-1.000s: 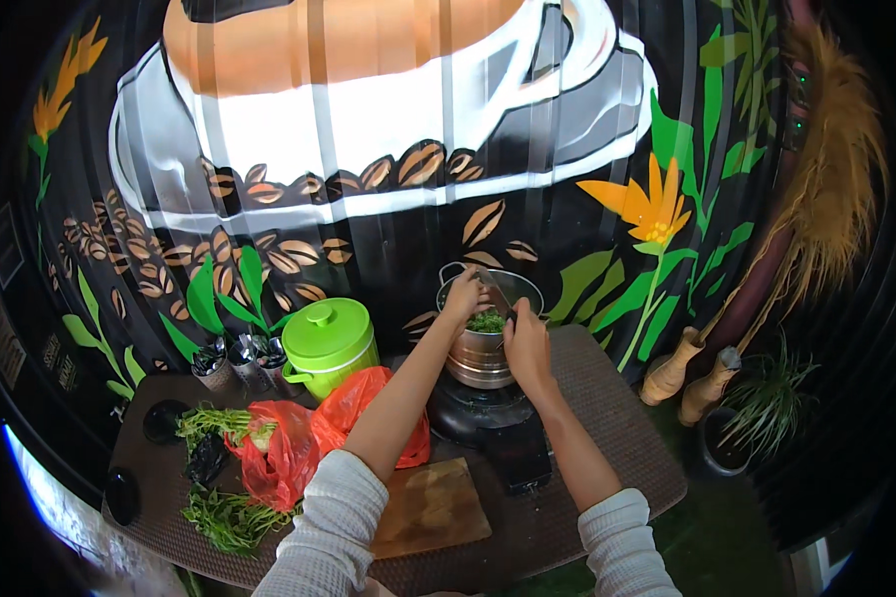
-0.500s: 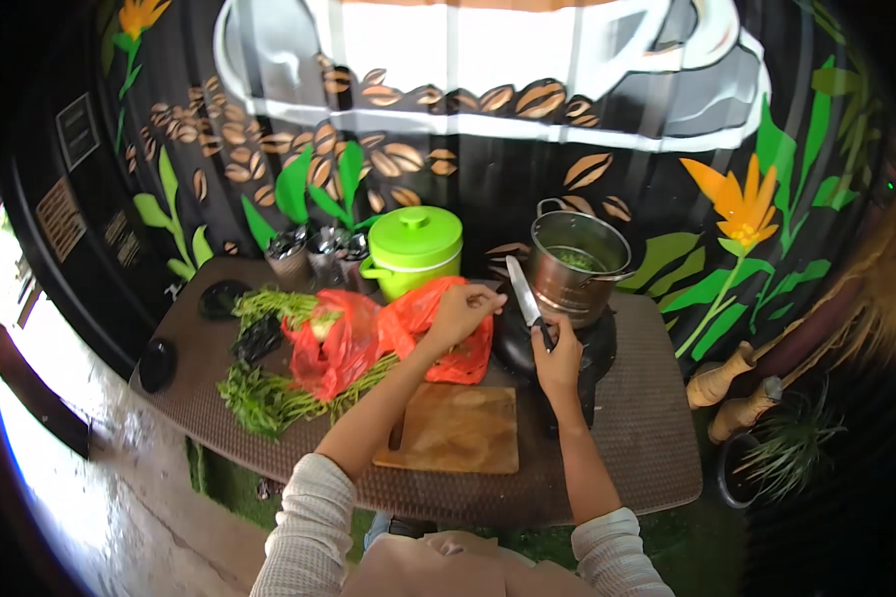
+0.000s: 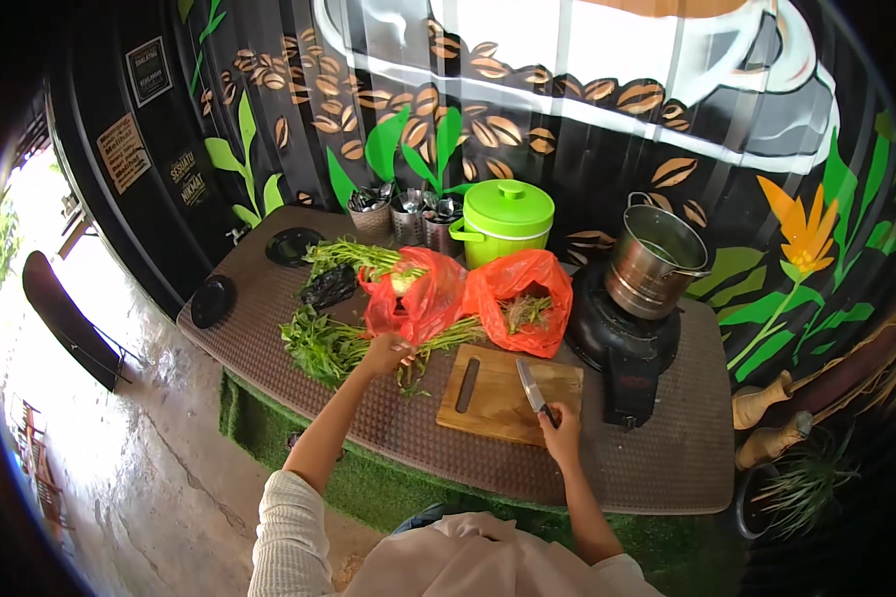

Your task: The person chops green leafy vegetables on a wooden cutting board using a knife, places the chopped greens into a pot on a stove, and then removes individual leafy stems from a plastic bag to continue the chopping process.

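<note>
My right hand [image 3: 560,430] is closed around the black handle of a knife [image 3: 535,389], whose blade lies over the wooden cutting board [image 3: 503,423] and points away from me. My left hand [image 3: 388,353] is just left of the board, over the green stems [image 3: 455,336] beside a red plastic bag [image 3: 423,308]. Its fingers are loosely bent and apart, and no held thing shows in them. Leafy greens [image 3: 319,340] spread out to its left. A second red bag [image 3: 518,284], its mouth open, holds stalks with roots behind the board.
A steel pot [image 3: 652,271] stands on a black stove [image 3: 592,316] at the right. Behind the bags are a lime-green lidded container [image 3: 509,214] and cups of cutlery [image 3: 408,219]. Two black plates [image 3: 212,301] lie at the table's left end. A painted wall rises behind the table.
My left hand has moved from beside the pot down and left to the green stems. My right hand has brought the knife from the stove to over the cutting board. The view has shifted left.
</note>
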Demonstrator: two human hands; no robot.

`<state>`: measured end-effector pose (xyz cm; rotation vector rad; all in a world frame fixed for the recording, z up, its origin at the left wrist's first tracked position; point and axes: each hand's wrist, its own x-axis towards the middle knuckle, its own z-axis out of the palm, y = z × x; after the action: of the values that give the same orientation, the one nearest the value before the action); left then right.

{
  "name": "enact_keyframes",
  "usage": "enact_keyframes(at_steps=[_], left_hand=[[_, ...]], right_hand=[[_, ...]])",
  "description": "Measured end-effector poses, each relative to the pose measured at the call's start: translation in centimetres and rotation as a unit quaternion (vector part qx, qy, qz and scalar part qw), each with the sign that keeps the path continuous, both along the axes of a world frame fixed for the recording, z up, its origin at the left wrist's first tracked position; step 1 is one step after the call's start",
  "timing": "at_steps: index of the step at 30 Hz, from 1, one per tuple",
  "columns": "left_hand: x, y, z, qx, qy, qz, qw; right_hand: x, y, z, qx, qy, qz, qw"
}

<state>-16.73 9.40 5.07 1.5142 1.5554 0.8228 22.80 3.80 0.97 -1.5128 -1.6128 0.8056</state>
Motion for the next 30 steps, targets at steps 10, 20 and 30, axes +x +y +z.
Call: enact_keyframes(at_steps=[10,20,30], left_hand=[[2.3,2.7,-5.9,0.035,-0.004,-0.031,0.999],[-3.9,9.3,-5.1,0.209,0.093,0.022,0.973],[1.8,9.4,-4.1,0.038,0.271,0.003,0.962]], right_hand=[[-3.3,-4.5,-4.6,-0.067,0.082,-0.032,0.994],[-5.0,-6.2,-4.1,-0.041,0.156,-0.007,0.987],[-4.5,-2.4,-0.5,-0.111,0.131,-0.037,0.984]])
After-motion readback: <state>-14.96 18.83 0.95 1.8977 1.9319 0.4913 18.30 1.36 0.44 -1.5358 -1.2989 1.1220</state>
